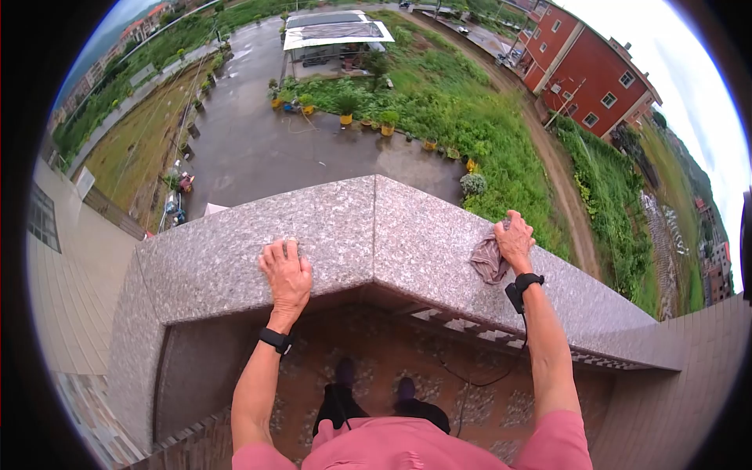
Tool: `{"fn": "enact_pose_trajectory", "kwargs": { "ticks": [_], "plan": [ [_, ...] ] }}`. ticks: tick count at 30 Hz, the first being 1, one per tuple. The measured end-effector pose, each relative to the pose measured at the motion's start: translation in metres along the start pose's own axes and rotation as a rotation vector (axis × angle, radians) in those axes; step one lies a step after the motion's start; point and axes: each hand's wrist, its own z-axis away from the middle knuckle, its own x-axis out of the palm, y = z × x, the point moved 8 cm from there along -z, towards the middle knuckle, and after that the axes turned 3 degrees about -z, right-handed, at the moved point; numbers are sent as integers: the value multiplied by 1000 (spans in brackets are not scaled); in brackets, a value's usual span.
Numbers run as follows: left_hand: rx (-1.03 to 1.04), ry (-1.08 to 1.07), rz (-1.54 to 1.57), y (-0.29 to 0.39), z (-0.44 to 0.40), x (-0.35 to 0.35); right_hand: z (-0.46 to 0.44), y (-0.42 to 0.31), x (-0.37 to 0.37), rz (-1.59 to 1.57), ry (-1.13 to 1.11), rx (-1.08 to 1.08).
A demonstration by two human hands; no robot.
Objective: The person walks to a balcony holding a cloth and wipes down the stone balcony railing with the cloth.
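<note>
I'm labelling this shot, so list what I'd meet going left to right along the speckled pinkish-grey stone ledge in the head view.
Bare left hand, thin dark straight joint in the stone ledge, crumpled mauve-brown fabric cloth, bare right hand.

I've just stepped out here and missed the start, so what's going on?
A person stands at a speckled stone ledge, above a paved yard. The right hand holds a crumpled, dull-coloured cloth at the ledge, to the right of the corner seam. The left hand rests on the stone to the left of the seam, with nothing visible in it.
</note>
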Motion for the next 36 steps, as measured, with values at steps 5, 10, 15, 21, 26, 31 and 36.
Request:
{"fn": "enact_pose_trajectory", "kwargs": {
  "ticks": [5,10,15,21,26,31,36],
  "plan": [
    [-9,-13,1,0,0,1,-13,22,17,71,-13,138],
    [-13,-27,9,2,-2,-2,-4,-112,60,-91,-125,-205],
    [-41,-49,34,-1,0,2,5,-239,108,-264,-131,-441],
    [-66,-29,62,-3,-1,-2,28,-349,140,-384,-172,-648],
    [-127,97,237,-10,2,-15,82,-415,146,-497,-246,-823],
    [-171,250,394,-25,10,-23,124,-435,131,-614,-217,-895],
    [-258,399,416,-58,21,-52,184,-436,121,-526,-452,-991]
  ]
}}
